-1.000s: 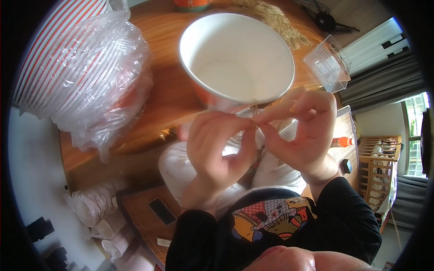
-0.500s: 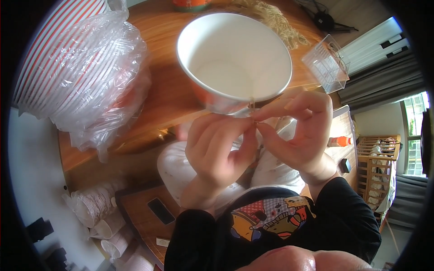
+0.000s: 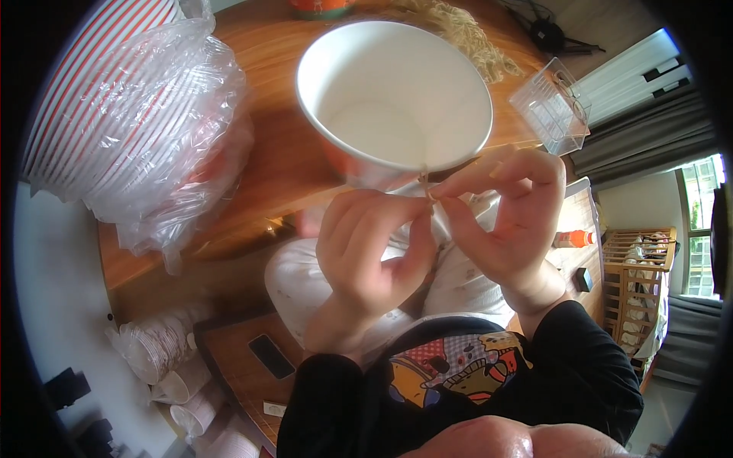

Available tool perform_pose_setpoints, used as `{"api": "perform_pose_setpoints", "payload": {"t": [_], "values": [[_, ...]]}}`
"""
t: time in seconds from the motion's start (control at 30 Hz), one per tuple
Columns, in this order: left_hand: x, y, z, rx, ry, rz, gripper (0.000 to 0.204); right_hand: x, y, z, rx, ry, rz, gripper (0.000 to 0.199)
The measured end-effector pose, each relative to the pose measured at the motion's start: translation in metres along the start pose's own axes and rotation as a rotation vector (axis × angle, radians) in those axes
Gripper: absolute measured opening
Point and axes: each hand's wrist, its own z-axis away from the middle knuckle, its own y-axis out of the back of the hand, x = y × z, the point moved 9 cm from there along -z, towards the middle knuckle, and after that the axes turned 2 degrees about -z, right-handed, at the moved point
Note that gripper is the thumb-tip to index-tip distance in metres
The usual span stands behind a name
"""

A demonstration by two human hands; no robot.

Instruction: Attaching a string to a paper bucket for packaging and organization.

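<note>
Left hand (image 3: 366,252) and right hand (image 3: 508,221) meet fingertip to fingertip, both pinched shut on a thin straw-coloured fibre (image 3: 424,185) just below the white paper bowl's (image 3: 393,84) near rim, seemingly for close-up fiddly work over the worktop (image 3: 267,168).

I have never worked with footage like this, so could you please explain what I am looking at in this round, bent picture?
It comes from a wide fisheye camera worn on a person's head, looking down at their own bare hands; that lens bends straight edges. The left hand and right hand meet in front of the chest, their fingers pinching a thin straw-coloured strand between them. Just beyond stands a large white paper bowl on a brown wooden table. To the left lies a stack of striped bowls in clear plastic wrap; to the right, a small clear plastic box. More dry strands lie at the far edge.
</note>
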Motion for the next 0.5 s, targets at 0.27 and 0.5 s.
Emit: {"api": "perform_pose_setpoints", "payload": {"t": [0.27,0.5], "values": [[-0.0052,-0.0017,0.0024,0.004,0.049,0.007,0.022,0.0049,-0.0026,0.0045,-0.006,-0.024,-0.045,0.046],[-0.0031,0.0001,0.0013,0.014,0.017,-0.003,0.023,0.0070,-0.0041,0.0081,0.028,-0.003,-0.035,0.046]]}}
